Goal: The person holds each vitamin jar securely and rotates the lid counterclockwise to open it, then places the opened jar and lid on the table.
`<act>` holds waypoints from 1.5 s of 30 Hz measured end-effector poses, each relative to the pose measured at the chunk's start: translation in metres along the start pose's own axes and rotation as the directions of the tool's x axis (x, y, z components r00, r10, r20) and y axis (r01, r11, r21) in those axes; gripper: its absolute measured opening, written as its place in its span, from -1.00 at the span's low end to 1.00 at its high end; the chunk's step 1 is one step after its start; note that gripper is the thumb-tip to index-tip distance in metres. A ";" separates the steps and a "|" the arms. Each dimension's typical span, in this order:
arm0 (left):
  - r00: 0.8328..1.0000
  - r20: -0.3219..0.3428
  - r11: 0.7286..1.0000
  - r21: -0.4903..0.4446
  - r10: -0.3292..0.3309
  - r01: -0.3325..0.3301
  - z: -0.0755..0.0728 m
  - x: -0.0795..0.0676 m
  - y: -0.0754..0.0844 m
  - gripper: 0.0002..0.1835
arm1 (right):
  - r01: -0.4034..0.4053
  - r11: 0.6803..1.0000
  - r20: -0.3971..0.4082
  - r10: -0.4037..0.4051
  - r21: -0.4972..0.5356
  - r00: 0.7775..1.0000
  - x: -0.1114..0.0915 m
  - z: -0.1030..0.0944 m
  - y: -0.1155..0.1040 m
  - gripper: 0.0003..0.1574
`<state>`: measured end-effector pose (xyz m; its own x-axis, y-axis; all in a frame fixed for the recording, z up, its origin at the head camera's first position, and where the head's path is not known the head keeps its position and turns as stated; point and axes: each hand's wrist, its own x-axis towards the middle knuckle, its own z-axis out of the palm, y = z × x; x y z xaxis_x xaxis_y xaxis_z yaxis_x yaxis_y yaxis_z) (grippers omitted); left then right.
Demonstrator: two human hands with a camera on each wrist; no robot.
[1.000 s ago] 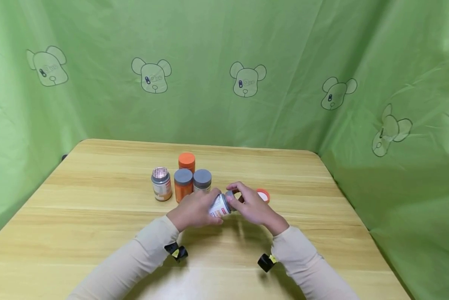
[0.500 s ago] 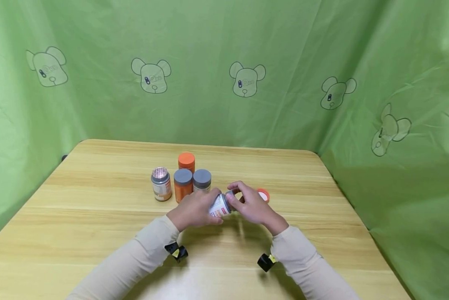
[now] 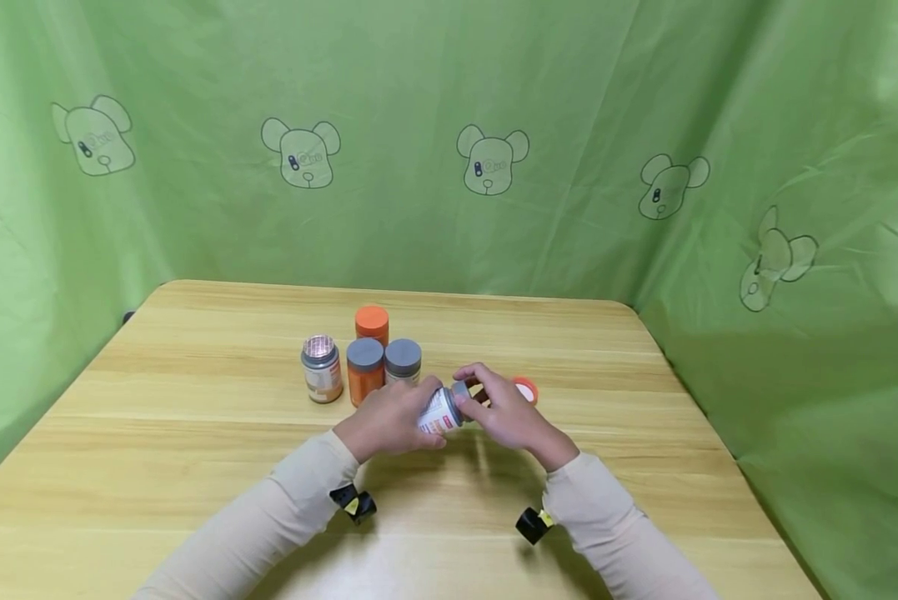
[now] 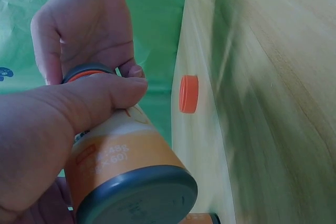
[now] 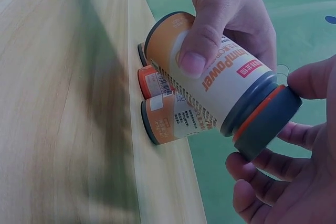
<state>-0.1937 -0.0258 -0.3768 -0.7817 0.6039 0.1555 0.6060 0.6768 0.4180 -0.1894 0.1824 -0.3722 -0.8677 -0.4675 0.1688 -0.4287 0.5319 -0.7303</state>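
My left hand (image 3: pixel 392 419) grips a white-and-orange pill bottle (image 5: pixel 210 72) round its body, thumb across the label. The bottle is tilted over the table, its grey base (image 4: pixel 139 198) facing the left wrist camera. At its mouth sits a grey cap (image 5: pixel 270 121), with an orange ring (image 5: pixel 260 111) showing between cap and neck. My right hand (image 3: pixel 507 412) pinches this cap between thumb and curled fingers. Just beyond the right hand an orange lid (image 3: pixel 526 390) lies on the table, its white inside facing up.
Left of the hands stand an uncapped bottle (image 3: pixel 322 371) with a shiny seal over its mouth, an orange bottle (image 3: pixel 366 375) with a grey cap, another grey-capped bottle (image 3: pixel 403 358) and an orange-capped one (image 3: pixel 372 323). A green curtain (image 3: pixel 418 233) hangs behind the wooden table (image 3: pixel 193 467).
The right hand's thumb and fingers have shifted slightly round the grey cap. The left hand keeps its grip on the bottle, and the other bottles stay where they were.
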 end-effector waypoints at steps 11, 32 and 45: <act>1.000 -0.001 1.000 0.004 0.002 -0.002 0.001 0.000 0.001 -0.38 | -0.039 0.999 -0.011 0.039 -0.012 0.999 -0.001 0.000 0.001 -0.56; 1.000 0.019 1.000 0.009 -0.018 0.018 0.003 0.000 0.002 -0.37 | -0.061 0.998 0.030 0.061 0.011 0.998 -0.002 0.001 0.002 -0.52; 1.000 0.027 1.000 0.019 -0.015 0.015 0.001 -0.001 0.001 -0.35 | -0.051 0.999 0.053 0.051 -0.005 0.997 -0.003 0.000 0.000 -0.56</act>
<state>-0.1921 -0.0255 -0.3774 -0.7867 0.6045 0.1250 0.5970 0.6934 0.4034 -0.1864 0.1838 -0.3727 -0.8738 -0.4766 0.0963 -0.3856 0.5587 -0.7343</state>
